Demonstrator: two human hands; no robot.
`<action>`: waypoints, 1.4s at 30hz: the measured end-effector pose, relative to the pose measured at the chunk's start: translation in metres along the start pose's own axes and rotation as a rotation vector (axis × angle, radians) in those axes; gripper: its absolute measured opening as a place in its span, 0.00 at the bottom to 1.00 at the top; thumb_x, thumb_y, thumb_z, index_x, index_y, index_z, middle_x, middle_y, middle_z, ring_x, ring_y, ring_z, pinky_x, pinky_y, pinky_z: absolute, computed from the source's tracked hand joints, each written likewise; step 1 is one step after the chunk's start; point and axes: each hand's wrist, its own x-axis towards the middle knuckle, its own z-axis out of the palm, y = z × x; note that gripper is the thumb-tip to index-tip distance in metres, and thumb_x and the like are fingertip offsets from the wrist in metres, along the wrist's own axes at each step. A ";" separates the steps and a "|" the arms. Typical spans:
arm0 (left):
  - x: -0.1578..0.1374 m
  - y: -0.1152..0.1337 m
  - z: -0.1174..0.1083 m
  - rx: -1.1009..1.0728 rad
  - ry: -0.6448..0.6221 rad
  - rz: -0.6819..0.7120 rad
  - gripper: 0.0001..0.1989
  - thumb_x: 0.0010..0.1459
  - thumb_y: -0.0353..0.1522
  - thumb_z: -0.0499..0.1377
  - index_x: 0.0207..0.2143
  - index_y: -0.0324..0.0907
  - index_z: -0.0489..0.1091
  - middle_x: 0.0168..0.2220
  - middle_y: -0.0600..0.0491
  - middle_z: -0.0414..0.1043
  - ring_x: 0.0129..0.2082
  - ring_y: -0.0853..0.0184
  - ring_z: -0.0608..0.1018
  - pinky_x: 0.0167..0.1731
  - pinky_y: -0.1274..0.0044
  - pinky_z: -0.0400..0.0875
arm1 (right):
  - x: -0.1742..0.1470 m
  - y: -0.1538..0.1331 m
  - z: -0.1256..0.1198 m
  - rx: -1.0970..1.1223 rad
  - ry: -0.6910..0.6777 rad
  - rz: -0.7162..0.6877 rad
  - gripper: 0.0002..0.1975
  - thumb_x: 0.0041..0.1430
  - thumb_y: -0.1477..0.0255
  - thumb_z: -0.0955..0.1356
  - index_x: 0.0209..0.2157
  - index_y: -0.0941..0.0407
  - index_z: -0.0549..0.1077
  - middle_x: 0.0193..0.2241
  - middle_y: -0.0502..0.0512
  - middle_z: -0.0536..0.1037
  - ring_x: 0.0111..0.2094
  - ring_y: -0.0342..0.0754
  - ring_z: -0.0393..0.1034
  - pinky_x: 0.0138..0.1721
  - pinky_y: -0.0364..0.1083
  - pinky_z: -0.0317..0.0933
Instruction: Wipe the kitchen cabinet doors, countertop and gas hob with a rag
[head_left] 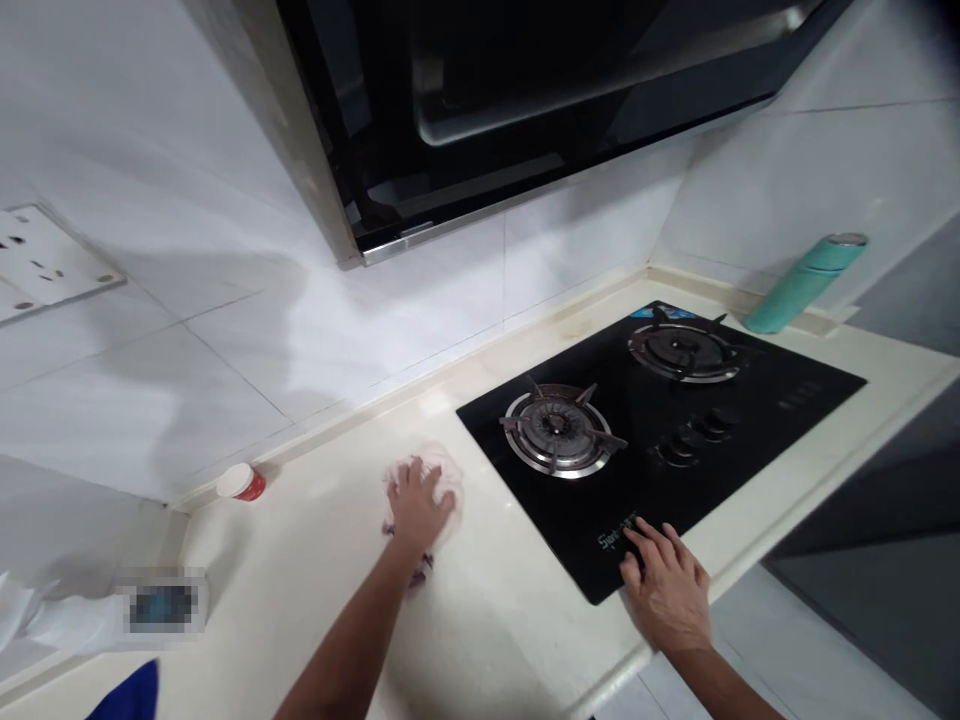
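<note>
My left hand [420, 505] presses down on a thin, pale pinkish cloth [439, 465] on the cream countertop [315, 580], left of the gas hob. Its fingers are bent and somewhat apart over the cloth, and dark patterned bits of it show beside and below the hand. The palm hides the rest. My right hand [667, 585] rests on the front edge of the black glass gas hob [525, 500], near its printed lettering. Its fingers lie stretched out on the glass, with nothing held.
Two burners with pan supports [556, 430] sit on the hob. A teal bottle [806, 285] stands at the back right. A red-and-white cup [241, 482] is by the wall, and a white package [105, 615] lies at left. The dark range hood [525, 100] hangs above.
</note>
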 end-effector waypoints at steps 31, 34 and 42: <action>-0.136 0.091 -0.002 -0.494 -0.072 0.561 0.08 0.47 0.31 0.62 0.33 0.47 0.71 0.36 0.53 0.76 0.39 0.63 0.77 0.43 0.70 0.73 | 0.012 -0.012 -0.010 0.010 -0.041 0.017 0.17 0.66 0.71 0.59 0.51 0.53 0.74 0.58 0.53 0.73 0.67 0.56 0.53 0.63 0.58 0.51; -0.098 0.096 -0.009 -0.463 0.010 0.461 0.08 0.52 0.28 0.58 0.36 0.45 0.71 0.40 0.50 0.76 0.42 0.62 0.77 0.43 0.69 0.74 | 0.014 -0.014 -0.012 0.028 -0.042 0.030 0.17 0.65 0.72 0.60 0.51 0.53 0.75 0.59 0.53 0.72 0.67 0.56 0.52 0.64 0.58 0.51; -0.014 0.204 0.032 -0.380 0.010 0.579 0.19 0.52 0.34 0.65 0.48 0.49 0.73 0.56 0.50 0.74 0.56 0.53 0.73 0.54 0.59 0.69 | 0.015 -0.009 -0.010 0.063 -0.027 0.012 0.18 0.65 0.75 0.59 0.50 0.52 0.75 0.59 0.51 0.72 0.67 0.56 0.54 0.63 0.57 0.52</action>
